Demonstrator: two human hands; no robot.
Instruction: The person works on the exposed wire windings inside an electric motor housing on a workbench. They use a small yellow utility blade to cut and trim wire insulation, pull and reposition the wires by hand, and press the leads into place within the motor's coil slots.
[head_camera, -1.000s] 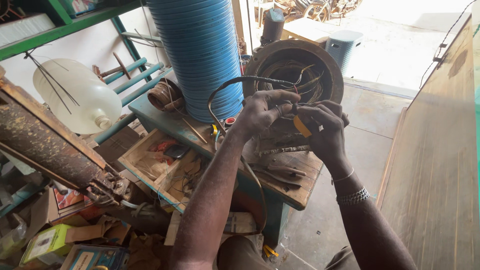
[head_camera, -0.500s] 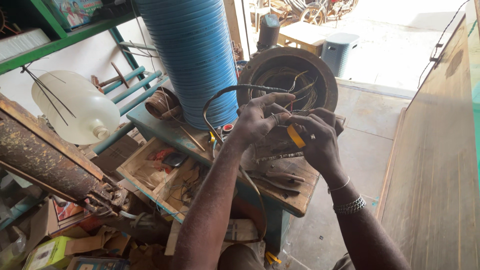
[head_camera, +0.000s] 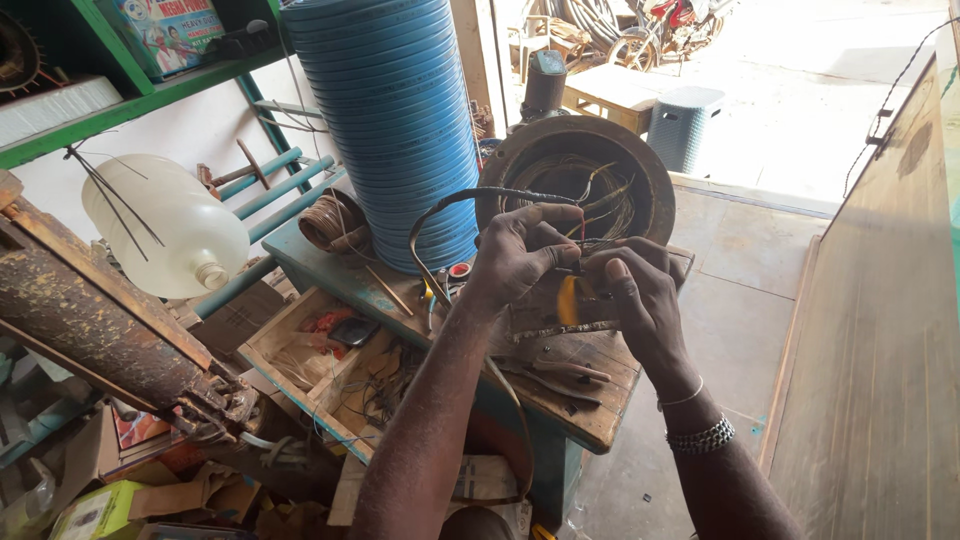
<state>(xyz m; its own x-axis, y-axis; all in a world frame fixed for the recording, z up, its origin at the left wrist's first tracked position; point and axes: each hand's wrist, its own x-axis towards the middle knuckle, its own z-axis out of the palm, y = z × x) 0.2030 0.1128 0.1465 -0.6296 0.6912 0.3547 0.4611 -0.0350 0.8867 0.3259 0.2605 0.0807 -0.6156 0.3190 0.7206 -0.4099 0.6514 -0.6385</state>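
**Hands pinch wires over the desk**

Left hand (head_camera: 520, 255) closes its fingers on thin wires (head_camera: 585, 248) coming out of the round motor shell (head_camera: 655, 165). Right hand (head_camera: 640, 300) grips the same wires, with a yellow-handled tool (head_camera: 568, 300) tucked under its palm. Both hands touch, above the wooden desk (head_camera: 590, 400). A black cable (head_camera: 450, 205) loops up just left of the left hand. Blue ribbed stack (head_camera: 390, 120) stands behind. Pliers (head_camera: 565, 372) lie on the desk near the wrists. Open drawer (head_camera: 320, 360) of small parts sits lower left.
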